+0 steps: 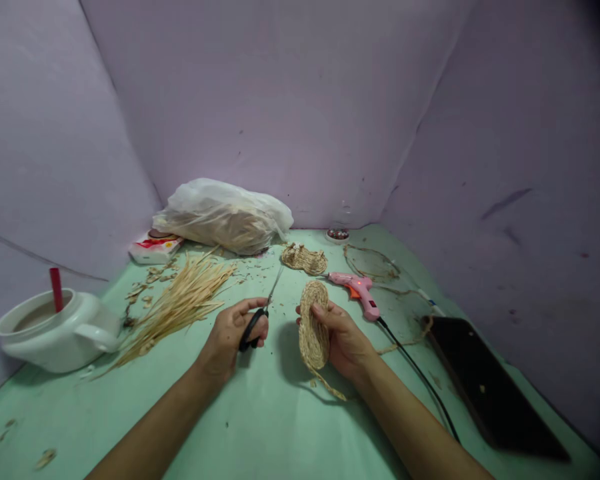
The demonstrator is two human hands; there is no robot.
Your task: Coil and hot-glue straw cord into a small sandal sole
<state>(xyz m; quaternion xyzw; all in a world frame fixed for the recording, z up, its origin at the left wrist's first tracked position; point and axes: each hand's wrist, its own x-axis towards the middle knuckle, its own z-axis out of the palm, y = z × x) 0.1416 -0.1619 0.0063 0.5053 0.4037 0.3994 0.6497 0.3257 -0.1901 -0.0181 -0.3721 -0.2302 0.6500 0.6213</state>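
My left hand (235, 333) is closed round the black handles of a pair of scissors (254, 328), whose blades point up and away. Between the thumb and fingers of my right hand (343, 333) is an oval coil of braided straw (313, 327), raised above the table. A loose tail of braid trails from its lower end. Beyond it on the table lies another woven straw piece (304, 259), narrower at its middle. Right of that, a pink glue gun (356, 288) with an orange trigger rests on its side, its lamp lit and its black cord running toward me.
Dry straw strips (180, 300) lie at left, beside a white pot (65, 333) with a red stick in it. A plastic bag (225, 217) and a tissue pack (155, 249) stand at the back. A pin box (337, 236), loose braid and a dark phone-like slab (490, 387) lie at right.
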